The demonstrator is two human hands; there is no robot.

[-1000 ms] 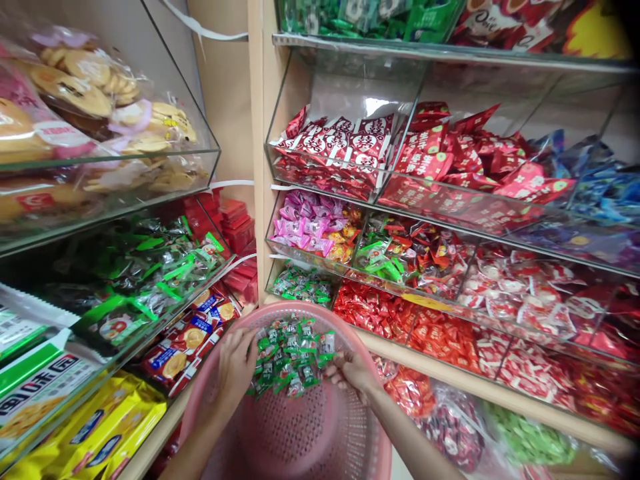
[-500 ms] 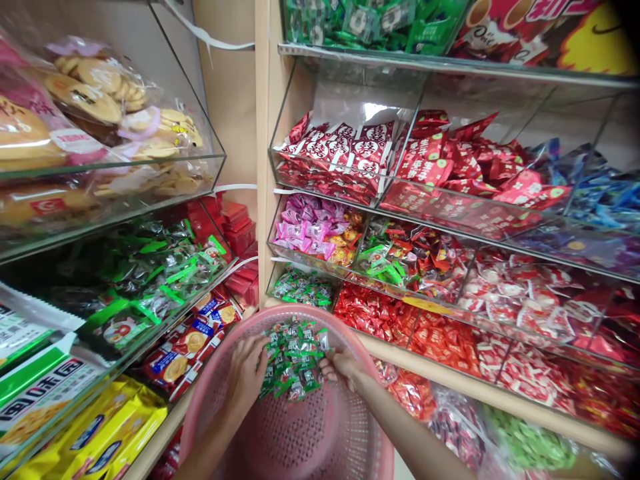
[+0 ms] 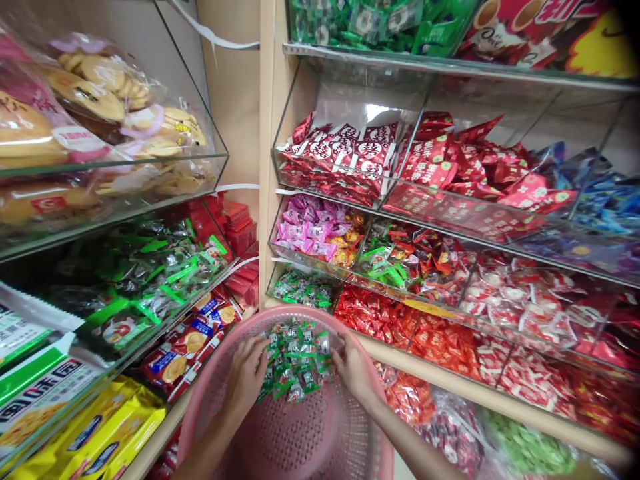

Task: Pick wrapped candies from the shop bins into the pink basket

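A pink plastic basket (image 3: pixel 310 427) with a perforated floor and wall is in front of me. Green wrapped candies (image 3: pixel 297 360) lie in a pile at its far end. My left hand (image 3: pixel 247 367) is at the pile's left side, fingers curved and apart, the fingertips touching or very near the wrappers. On the opposite side, my right hand (image 3: pixel 354 370) is inside the basket, fingers spread and nothing visible in them. The right fingertips are close to the pile's right edge; whether they touch it I cannot tell.
Clear-fronted bins hold similar green candies (image 3: pixel 305 287), red candies (image 3: pixel 373 317) and pink-purple candies (image 3: pixel 313 227) beyond the basket. Shelves on the left carry bagged biscuits (image 3: pixel 95 87) and yellow packs (image 3: pixel 85 427). A wooden shelf edge (image 3: pixel 450 380) runs along the basket's right.
My right hand has shifted right and slightly up, away from the candies, and its fingers have spread. My left hand and the pile look nearly the same.
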